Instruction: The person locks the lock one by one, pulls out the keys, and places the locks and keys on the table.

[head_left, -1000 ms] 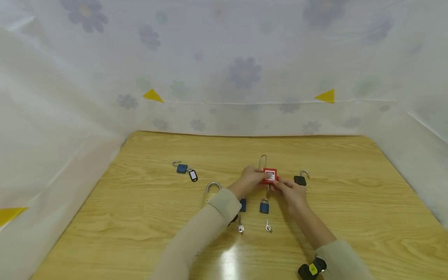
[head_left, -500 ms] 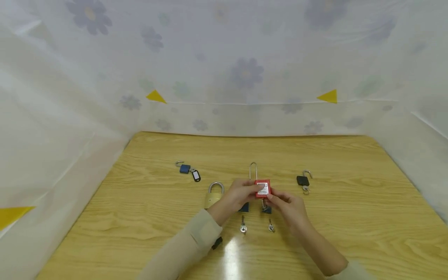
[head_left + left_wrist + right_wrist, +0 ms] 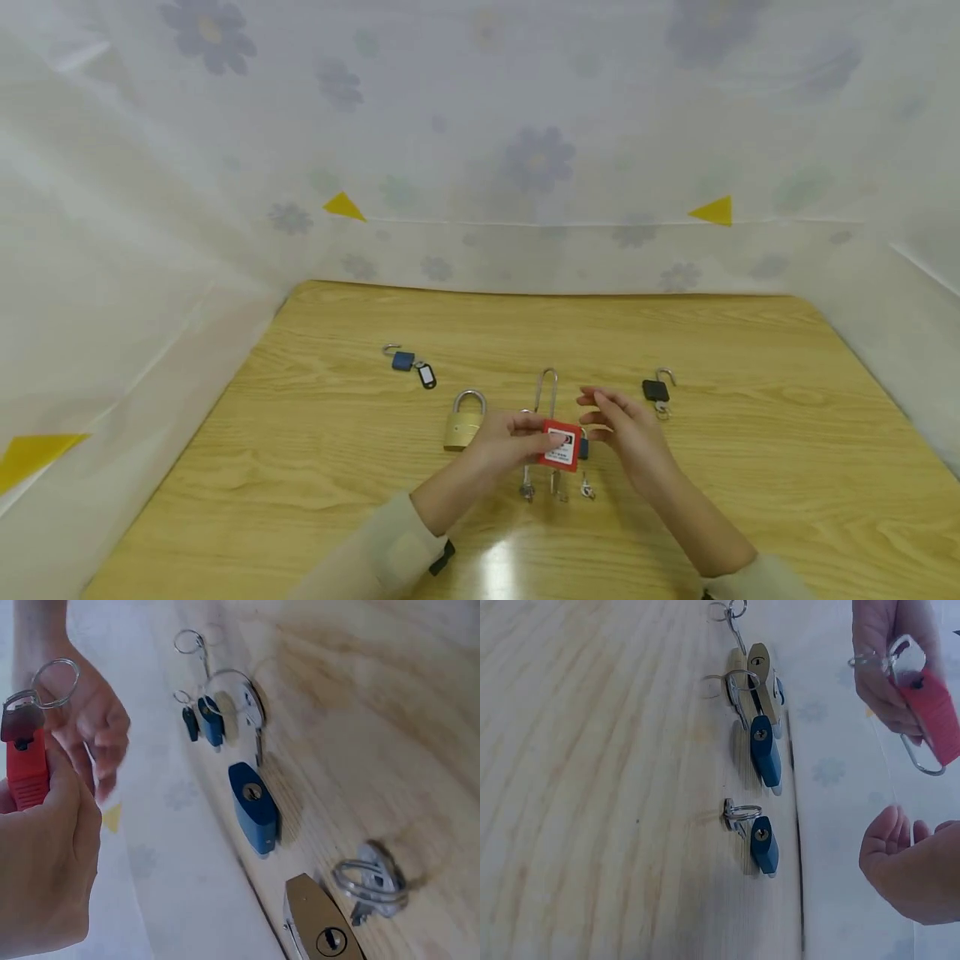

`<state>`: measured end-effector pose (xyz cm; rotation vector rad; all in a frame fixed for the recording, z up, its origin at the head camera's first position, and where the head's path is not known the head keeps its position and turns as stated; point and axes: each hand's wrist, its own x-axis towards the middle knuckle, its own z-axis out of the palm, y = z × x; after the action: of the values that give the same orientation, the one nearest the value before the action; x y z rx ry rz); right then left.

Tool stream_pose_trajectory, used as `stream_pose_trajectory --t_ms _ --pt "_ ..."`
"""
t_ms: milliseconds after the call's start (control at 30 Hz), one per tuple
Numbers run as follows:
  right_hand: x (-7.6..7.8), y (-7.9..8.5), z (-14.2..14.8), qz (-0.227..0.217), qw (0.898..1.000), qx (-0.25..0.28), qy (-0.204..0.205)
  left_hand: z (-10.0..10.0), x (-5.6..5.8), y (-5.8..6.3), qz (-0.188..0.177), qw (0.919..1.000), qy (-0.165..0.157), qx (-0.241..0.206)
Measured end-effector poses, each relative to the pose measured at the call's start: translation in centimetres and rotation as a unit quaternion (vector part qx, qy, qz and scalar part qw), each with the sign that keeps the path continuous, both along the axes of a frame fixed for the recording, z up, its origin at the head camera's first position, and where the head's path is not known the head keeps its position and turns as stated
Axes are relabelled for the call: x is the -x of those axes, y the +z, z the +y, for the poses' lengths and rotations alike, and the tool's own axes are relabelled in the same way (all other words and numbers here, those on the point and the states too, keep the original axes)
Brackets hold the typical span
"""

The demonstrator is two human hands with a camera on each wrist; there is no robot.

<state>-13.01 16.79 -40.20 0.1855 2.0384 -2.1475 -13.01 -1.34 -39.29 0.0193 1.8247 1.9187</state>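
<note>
A red padlock point(image 3: 572, 458) with a white label and a long thin shackle is pinched between the thumb and fingers of my left hand point(image 3: 498, 450), above the table. Its shackle points away from me. In the left wrist view, a key ring point(image 3: 76, 679) hangs at the key end of the red body. My right hand point(image 3: 633, 433) is just right of the red padlock, apart from it, fingers loosely bent and holding nothing. Below the hands stand a blue padlock point(image 3: 765, 750) and a smaller blue padlock point(image 3: 763, 844), each with a key in front.
A large brass padlock point(image 3: 461, 432) lies left of my left hand. Farther left is an open blue padlock point(image 3: 403, 361) with a black key tag point(image 3: 427, 376). An open black padlock point(image 3: 656, 390) with keys point(image 3: 662, 409) lies at the right. White flowered sheeting walls the table.
The red padlock has come nearer to me and slightly left, held in my left hand. My right hand has let go of it and drawn off to the right.
</note>
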Motion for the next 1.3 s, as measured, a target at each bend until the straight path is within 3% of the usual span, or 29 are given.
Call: stream_pose_trajectory --t_ms 133,300,467,533,733,933,1300 --pt "0.6 0.1 -0.3 0.023 0.996 0.037 0.076 -0.1 -1.2 0.4 -0.011 0.9998 -0.012 0.007" --pt "1.0 -0.2 -0.7 0.081 0.977 0.095 0.171 0.0 -2.2 0.5 -0.01 0.9995 -0.029 -0.009" --pt "1.1 -0.1 -1.1 0.121 0.96 0.138 0.213 0.0 -2.8 0.4 -0.012 0.999 -0.031 -0.03" --pt "0.9 0.0 -1.1 0.125 0.96 0.138 0.21 0.0 -3.0 0.3 -0.011 0.9991 -0.028 -0.03" --pt "0.5 0.6 -1.2 0.121 0.976 0.101 0.15 0.1 -2.9 -0.1 -0.005 0.9995 -0.015 -0.028" --pt "0.1 1.1 -1.2 0.117 0.99 0.013 0.077 0.2 -3.0 -0.3 0.005 0.9998 0.001 -0.017" --pt "-0.8 2.0 -1.3 0.146 0.986 -0.08 0.024 0.3 -3.3 -0.9 0.007 0.9998 0.018 -0.011"
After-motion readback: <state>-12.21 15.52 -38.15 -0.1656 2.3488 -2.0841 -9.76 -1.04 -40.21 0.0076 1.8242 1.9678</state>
